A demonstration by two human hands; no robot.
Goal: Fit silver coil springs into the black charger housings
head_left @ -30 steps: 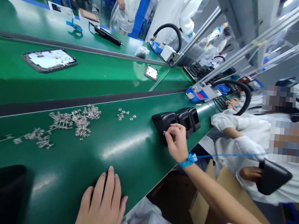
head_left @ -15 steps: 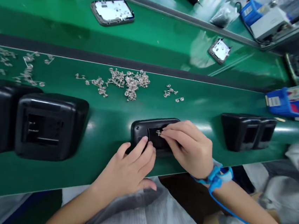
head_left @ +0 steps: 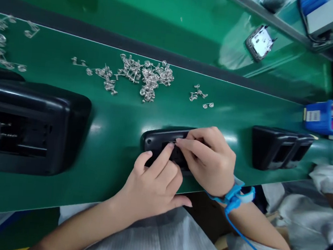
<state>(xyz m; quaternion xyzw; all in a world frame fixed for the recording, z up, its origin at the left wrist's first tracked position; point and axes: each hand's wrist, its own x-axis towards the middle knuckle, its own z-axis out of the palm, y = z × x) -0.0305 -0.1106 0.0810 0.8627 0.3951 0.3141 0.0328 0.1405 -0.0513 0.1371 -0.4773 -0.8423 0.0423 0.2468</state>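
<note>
In front of me on the green bench lies a black plastic housing (head_left: 156, 136) with a recess in its upturned face. Between thumb and finger, my right hand (head_left: 212, 161) pinches a small metal battery spring (head_left: 173, 142) at the recess's upper edge. The right wrist wears a blue strap with a cord. My left hand (head_left: 153, 184) has its fingers spread, its index fingertip right at the spring and its other fingers over the near side of the housing. The two hands hide much of the recess.
A pile of loose battery springs (head_left: 150, 78) lies beyond the housing, with a few springs (head_left: 198, 92) to its right. Another black housing (head_left: 36, 128) stands left, and two black housings (head_left: 273, 149) stand right. A blue bin (head_left: 317, 116) is farther right. A person's sleeve (head_left: 330, 176) shows at right.
My left index finger has moved from the recess's left edge up to the spring. The right hand's pinched spring has come to the recess's upper edge. The view has shifted nearer.
</note>
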